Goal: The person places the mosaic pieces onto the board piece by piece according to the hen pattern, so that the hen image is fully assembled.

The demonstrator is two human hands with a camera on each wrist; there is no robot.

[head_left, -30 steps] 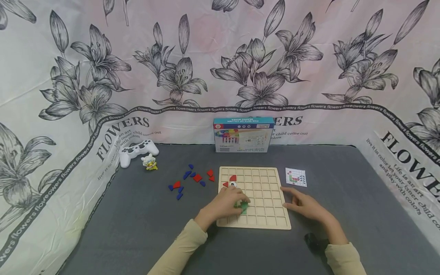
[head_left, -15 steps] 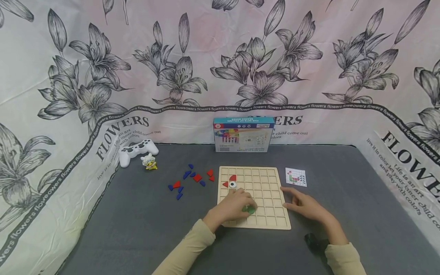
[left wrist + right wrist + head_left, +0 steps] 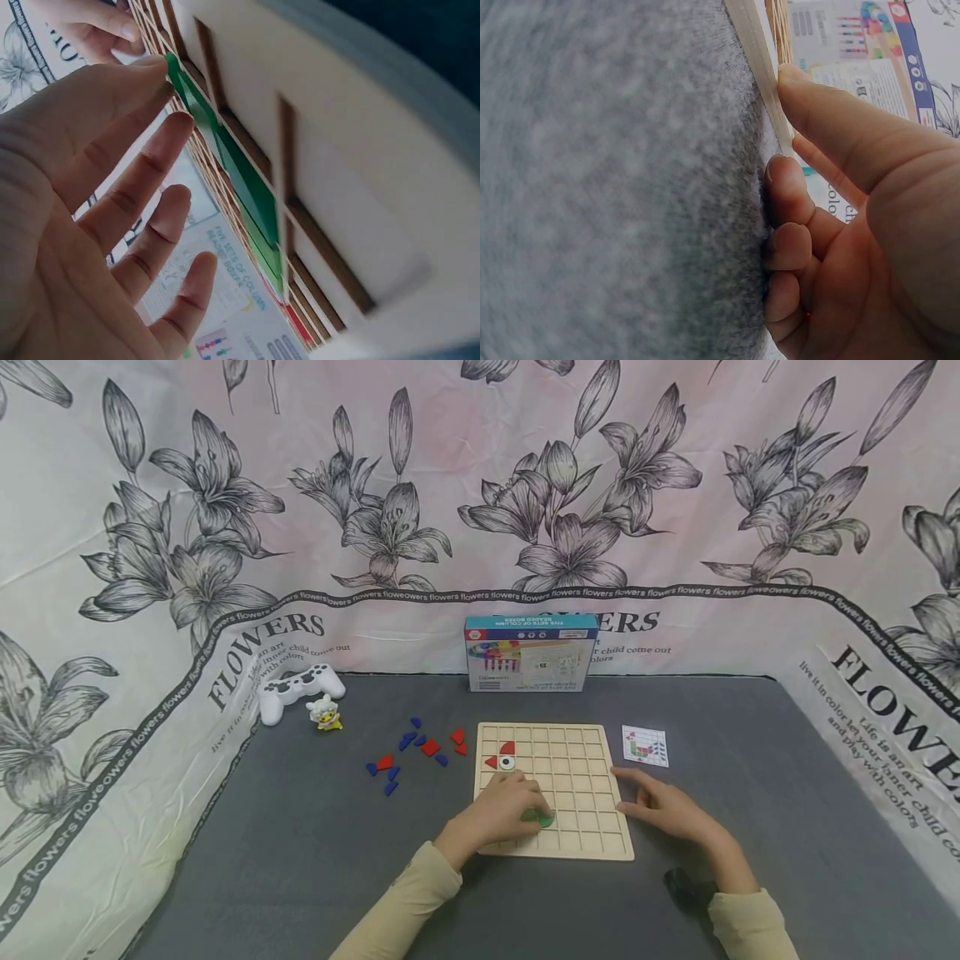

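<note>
My left hand (image 3: pixel 501 810) is over the lower left of a wooden grid board (image 3: pixel 588 777). Its thumb and index finger pinch a green wooden shape piece with a rounded edge (image 3: pixel 545 819) at the board's surface. More green pieces (image 3: pixel 244 184) lie in the grid beyond those fingers in the left wrist view. At the upper left sit a red quarter-circle piece (image 3: pixel 507 748), a red triangle (image 3: pixel 491 762) and an eye tile (image 3: pixel 507 762). My right hand (image 3: pixel 667 807) touches the board's right edge with thumb and index finger, while its other fingers curl by the tablecloth.
Loose blue pieces (image 3: pixel 407 741) and red pieces (image 3: pixel 430 747) lie left of the board. A pattern card (image 3: pixel 645 747) lies to its right. Behind stands a product box (image 3: pixel 532 660). A white game controller (image 3: pixel 303 692) and a small figurine (image 3: pixel 326 713) are at the back left.
My left hand moved right and slightly down the board with the green piece, then shifted a little back left. The eye tile came into full view. My right hand stayed in place.
</note>
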